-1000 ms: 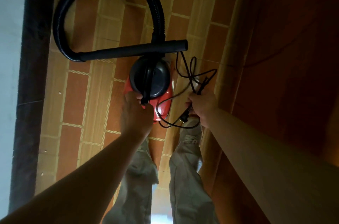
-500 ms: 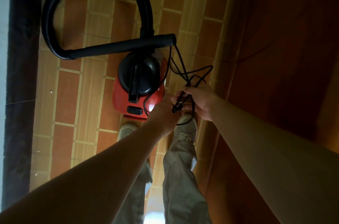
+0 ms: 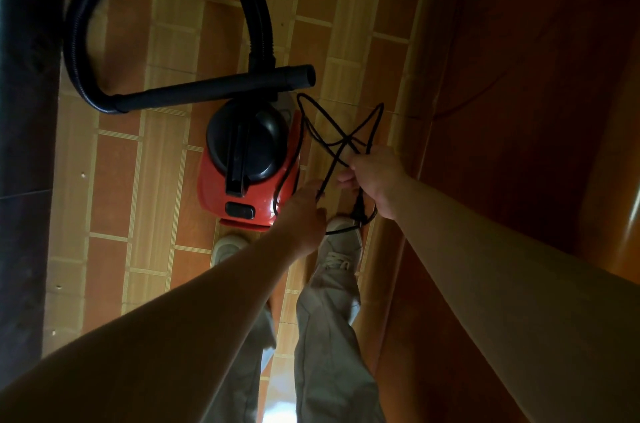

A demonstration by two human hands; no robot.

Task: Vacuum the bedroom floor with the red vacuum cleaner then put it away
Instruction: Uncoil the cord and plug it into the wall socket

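Above the shoes [image 3: 341, 246], pinching one strand of black cord [image 3: 346, 140] with the left hand [image 3: 304, 214], gripping its loops in the right hand [image 3: 375, 181] (plug [image 3: 357, 211] dangling below). Farther, on the floor [image 3: 114, 162], the red vacuum cleaner [image 3: 239, 200]. Seemingly sorting it out; next, untangle the loops.

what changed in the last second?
Left hand let go of the handle on the red vacuum cleaner and moved right to pinch the power cord beside the right hand. Right hand keeps gripping the cord loops and plug; cleaner and hose unchanged.

Right hand [image 3: 375, 181] grips looped cord [image 3: 346, 140], left hand [image 3: 304, 213] pinches it; red vacuum cleaner [image 3: 216, 192] on floor [image 3: 114, 180].
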